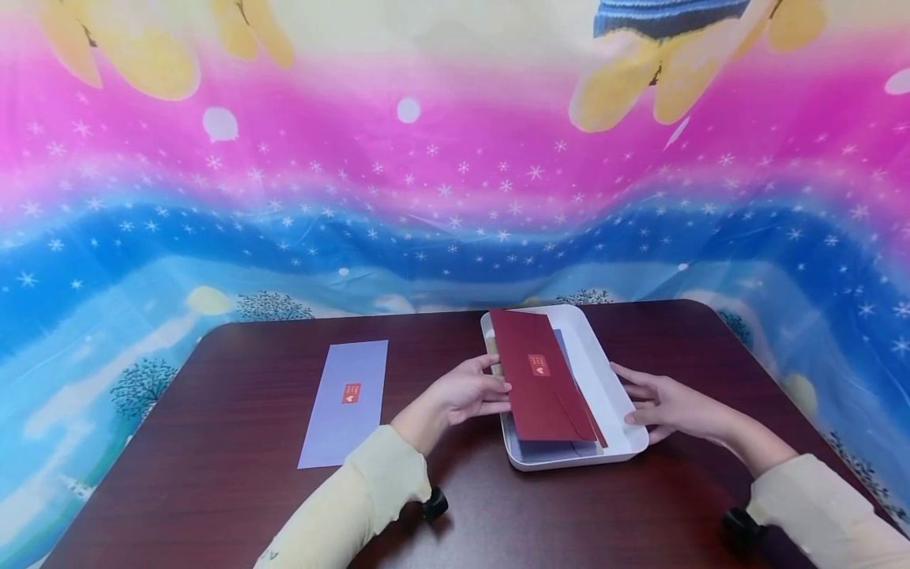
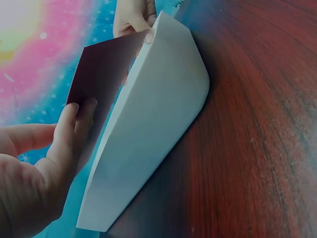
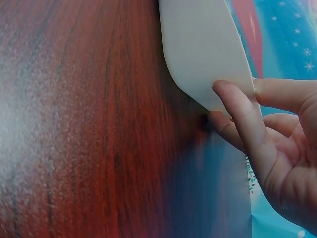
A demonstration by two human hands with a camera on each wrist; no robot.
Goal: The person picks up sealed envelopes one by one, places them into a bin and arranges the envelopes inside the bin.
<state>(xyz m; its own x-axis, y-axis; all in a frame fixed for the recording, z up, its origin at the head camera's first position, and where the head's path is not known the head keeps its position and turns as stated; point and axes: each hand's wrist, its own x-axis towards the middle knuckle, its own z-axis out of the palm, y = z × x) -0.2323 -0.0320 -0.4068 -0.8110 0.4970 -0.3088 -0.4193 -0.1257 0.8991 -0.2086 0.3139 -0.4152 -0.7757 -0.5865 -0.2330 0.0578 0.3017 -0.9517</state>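
My left hand [image 1: 472,391] grips a dark red envelope [image 1: 529,407] by its left edge and holds it tilted over a white tray [image 1: 604,371]. A small orange-red label with a white heart sits mid-envelope. Beneath it, a lavender envelope [image 1: 543,452] and another dark red edge show inside the tray. At the tray's right side, my right hand [image 1: 664,407] holds the near corner, thumb at the rim and fingers along the outer wall. In the right wrist view, fingertips [image 3: 225,91] press that white wall. The left wrist view shows the red envelope raised above the tray's rim.
Left of the tray, a lavender envelope [image 1: 344,427] with a similar label lies flat on the dark wooden table [image 1: 235,442]. Behind the table hangs a colourful cloth [image 1: 441,158] with snowflakes, close to the far edge.
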